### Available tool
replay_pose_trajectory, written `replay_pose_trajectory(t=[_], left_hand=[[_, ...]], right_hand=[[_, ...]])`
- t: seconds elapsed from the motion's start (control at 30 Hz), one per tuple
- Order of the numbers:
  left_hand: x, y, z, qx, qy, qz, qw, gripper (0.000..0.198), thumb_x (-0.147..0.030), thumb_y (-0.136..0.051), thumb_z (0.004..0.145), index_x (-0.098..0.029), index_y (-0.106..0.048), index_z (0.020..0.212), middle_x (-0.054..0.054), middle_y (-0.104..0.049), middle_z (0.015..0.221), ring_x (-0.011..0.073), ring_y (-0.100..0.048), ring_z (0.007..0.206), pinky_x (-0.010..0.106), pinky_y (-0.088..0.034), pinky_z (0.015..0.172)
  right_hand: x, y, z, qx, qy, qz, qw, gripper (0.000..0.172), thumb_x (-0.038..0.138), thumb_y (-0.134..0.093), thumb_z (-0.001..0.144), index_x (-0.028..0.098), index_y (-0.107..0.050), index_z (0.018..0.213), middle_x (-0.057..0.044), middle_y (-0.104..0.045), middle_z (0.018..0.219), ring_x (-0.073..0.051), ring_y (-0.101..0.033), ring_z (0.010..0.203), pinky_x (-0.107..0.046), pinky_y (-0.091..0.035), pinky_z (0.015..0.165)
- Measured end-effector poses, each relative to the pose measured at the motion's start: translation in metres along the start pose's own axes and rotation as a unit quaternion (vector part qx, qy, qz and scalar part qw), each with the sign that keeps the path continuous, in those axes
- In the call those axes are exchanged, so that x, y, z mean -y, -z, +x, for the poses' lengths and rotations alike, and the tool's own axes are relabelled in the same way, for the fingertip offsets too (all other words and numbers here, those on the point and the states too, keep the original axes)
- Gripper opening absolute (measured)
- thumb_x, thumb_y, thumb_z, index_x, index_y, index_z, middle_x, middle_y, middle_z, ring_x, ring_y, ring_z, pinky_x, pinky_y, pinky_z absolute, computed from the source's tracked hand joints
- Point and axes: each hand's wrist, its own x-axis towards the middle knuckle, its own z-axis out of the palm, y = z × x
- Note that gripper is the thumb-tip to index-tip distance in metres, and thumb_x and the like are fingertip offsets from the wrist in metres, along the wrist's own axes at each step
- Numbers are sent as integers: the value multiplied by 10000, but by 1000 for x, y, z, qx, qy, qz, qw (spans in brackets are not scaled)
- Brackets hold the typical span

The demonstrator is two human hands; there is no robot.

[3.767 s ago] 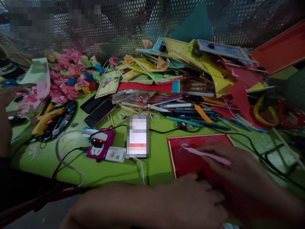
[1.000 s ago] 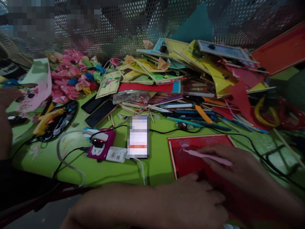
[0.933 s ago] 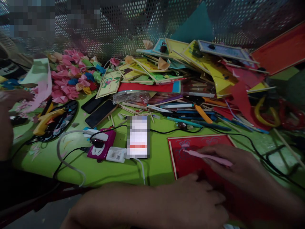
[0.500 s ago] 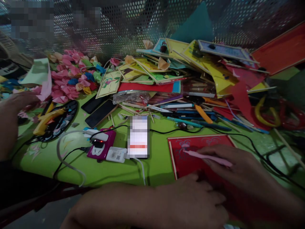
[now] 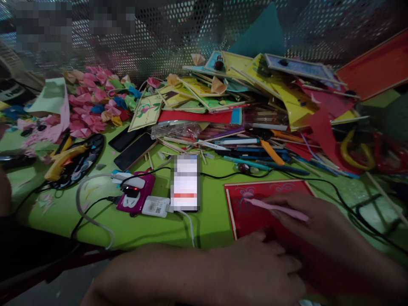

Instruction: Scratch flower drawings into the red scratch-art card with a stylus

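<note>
A pink pen (image 5: pixel 280 209) is gripped in my right hand (image 5: pixel 321 225), its tip down on a red board (image 5: pixel 258 221) edged with thin pale sticks. Blue-grey drawn lines (image 5: pixel 247 191) curl around the tip near the board's upper left, and a fainter drawn shape lies to their right. Across the lower part of the board rests my left hand (image 5: pixel 258 267), palm down, fingers stretched toward the right and holding nothing. Much of the board's lower half is hidden under both hands.
Left of the board lie a lit phone (image 5: pixel 185 182) and a purple power strip (image 5: pixel 135 193) with cables. Behind are pens, sticks and framed pictures (image 5: pixel 146 111), beside a heap of pink paper flowers (image 5: pixel 87 102). Yellow-handled scissors (image 5: pixel 357 155) are at right. Another person's arm (image 5: pixel 4 191) shows at far left.
The pen tip has shifted very slightly within the drawn lines. At far left, the other person's hand has drawn back off the table toward the frame's edge. My left hand has stayed put.
</note>
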Motion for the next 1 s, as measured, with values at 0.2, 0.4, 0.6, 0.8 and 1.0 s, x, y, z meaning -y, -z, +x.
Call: replay_pose_trajectory(t=[0.2, 0.4, 0.6, 0.8, 1.0], left_hand=[[0, 0, 1, 0, 6, -4, 1000, 351, -451, -498, 1045, -188, -713, 956, 49, -725, 1112, 218, -688, 943, 414, -515, 838], [0, 2, 0, 2, 0, -6, 1000, 308, -416, -523, 1037, -187, -716, 970, 57, -725, 1091, 208, -687, 936, 405, -507, 842], [0, 5, 0, -8, -6, 8, 1000, 295, -407, -543, 1029, -193, -721, 934, 60, -725, 1041, 195, -684, 901, 384, -491, 808], [0, 6, 0, 1, 2, -2, 1000, 296, -418, -551, 1027, -189, -717, 937, 50, -720, 1032, 205, -682, 921, 392, -502, 821], [0, 1, -1, -10, 2, -14, 1000, 311, -411, -528, 1035, -170, -700, 939, 51, -707, 1010, 225, -676, 924, 414, -512, 823]], right_hand=[[1, -1, 1, 8, -6, -6, 1000, 279, 398, -575, 999, 347, -782, 1179, -15, -844, 1042, -269, -807, 884, -393, -645, 763], [4, -2, 2, 13, -11, 4, 1000, 276, 391, -584, 990, 337, -790, 1164, -23, -846, 1088, -284, -814, 927, -401, -657, 777], [2, -3, -1, 20, -5, 0, 1000, 265, 374, -595, 984, 335, -781, 1168, -20, -844, 1089, -272, -813, 920, -399, -659, 782], [3, -3, -2, 44, -1, 6, 999, 259, 393, -596, 998, 334, -774, 1176, -22, -838, 1116, -266, -804, 968, -398, -649, 811], [4, -5, 0, 47, 5, 10, 999, 251, 369, -595, 990, 336, -786, 1151, -22, -843, 1088, -271, -806, 949, -397, -647, 800]])
